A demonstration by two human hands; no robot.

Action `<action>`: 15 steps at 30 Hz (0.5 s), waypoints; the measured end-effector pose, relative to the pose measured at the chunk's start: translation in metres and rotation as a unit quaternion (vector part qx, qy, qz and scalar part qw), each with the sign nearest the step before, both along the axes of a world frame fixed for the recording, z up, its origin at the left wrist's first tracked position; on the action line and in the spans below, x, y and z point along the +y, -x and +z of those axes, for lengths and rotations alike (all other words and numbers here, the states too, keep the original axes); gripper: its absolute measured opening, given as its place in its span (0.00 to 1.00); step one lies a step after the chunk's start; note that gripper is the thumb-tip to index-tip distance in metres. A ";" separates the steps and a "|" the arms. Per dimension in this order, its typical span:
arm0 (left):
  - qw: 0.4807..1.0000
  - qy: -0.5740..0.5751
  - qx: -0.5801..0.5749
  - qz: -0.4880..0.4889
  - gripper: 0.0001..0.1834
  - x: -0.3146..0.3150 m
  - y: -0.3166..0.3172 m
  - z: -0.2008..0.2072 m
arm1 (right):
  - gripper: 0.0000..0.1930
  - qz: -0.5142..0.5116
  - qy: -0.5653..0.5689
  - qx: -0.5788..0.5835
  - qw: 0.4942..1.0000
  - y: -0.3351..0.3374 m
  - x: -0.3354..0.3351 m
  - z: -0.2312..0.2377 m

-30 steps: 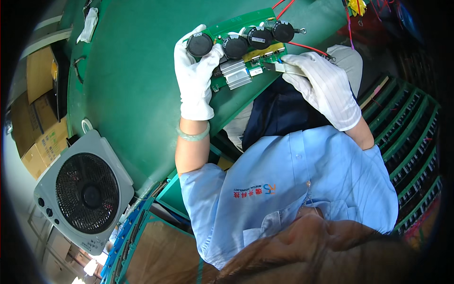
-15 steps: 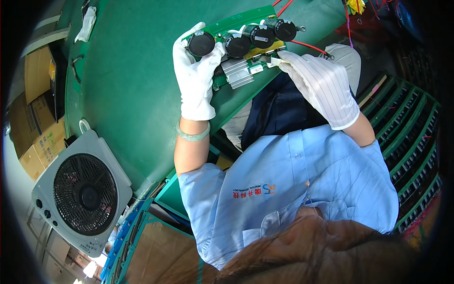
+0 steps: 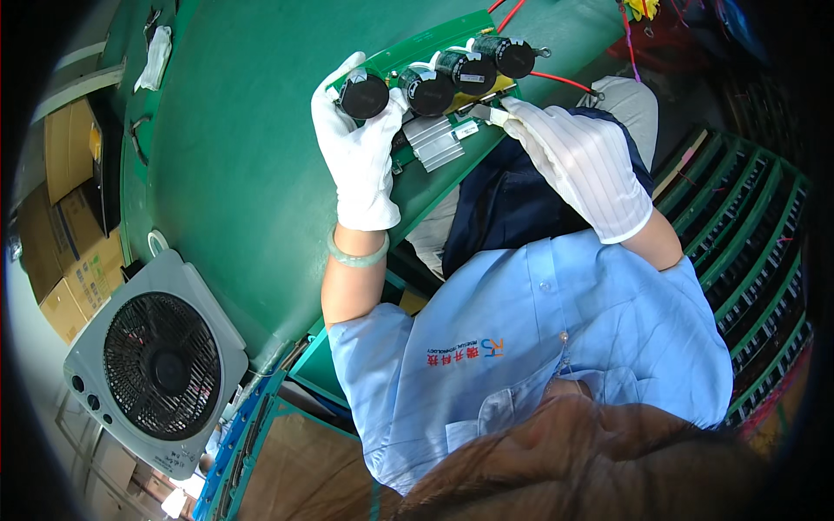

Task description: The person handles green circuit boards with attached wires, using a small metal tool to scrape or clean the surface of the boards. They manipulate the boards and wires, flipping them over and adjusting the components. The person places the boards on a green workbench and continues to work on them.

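Note:
My left hand (image 3: 360,161), in a white glove, is closed around the left end of a green circuit board (image 3: 430,42). Its thumb and fingers wrap about a black round capacitor (image 3: 363,95) there. Several more large capacitors (image 3: 472,73) stand in a row along the board, with a finned silver heat sink (image 3: 433,144) on the near side. In my gloved right hand (image 3: 578,161) is a small flat tool (image 3: 488,114) with a pale handle and grey metal tip, pinched between the fingers. That tip rests at or just over the board's near edge, beside the heat sink; contact cannot be made out.
The board is over a green table (image 3: 252,174). Red wires (image 3: 556,80) with ring terminals run from its right end. A grey box fan (image 3: 161,365) stands at the left, near cardboard boxes (image 3: 87,269). Green slotted racks (image 3: 738,252) are at the right.
The board and both hands appear slightly further left. The tool's metal tip shows more plainly now and has shifted left along the board's near edge. Both hands keep their hold.

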State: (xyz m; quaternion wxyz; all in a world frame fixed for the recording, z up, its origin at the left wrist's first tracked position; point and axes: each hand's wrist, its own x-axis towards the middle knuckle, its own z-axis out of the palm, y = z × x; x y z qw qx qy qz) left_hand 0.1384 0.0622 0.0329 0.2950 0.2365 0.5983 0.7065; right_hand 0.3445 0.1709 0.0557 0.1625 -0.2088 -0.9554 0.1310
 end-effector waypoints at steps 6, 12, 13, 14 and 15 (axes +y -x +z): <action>1.000 0.020 0.016 0.016 0.30 0.002 -0.005 0.004 | 0.12 0.007 -0.015 -0.019 1.000 -0.001 -0.002 0.001; 1.000 -0.007 0.002 -0.007 0.30 0.001 0.002 -0.003 | 0.13 -0.015 -0.021 0.008 1.000 -0.006 0.001 0.000; 1.000 -0.011 0.002 -0.007 0.30 0.001 0.002 -0.003 | 0.13 -0.014 -0.021 0.021 0.999 -0.006 0.005 0.000; 1.000 -0.015 0.001 -0.008 0.30 0.002 0.003 -0.004 | 0.12 -0.014 -0.022 0.035 0.999 -0.007 0.008 0.000; 1.000 -0.014 0.002 -0.009 0.30 0.002 0.003 -0.003 | 0.12 -0.009 -0.007 0.049 0.999 -0.007 0.010 0.001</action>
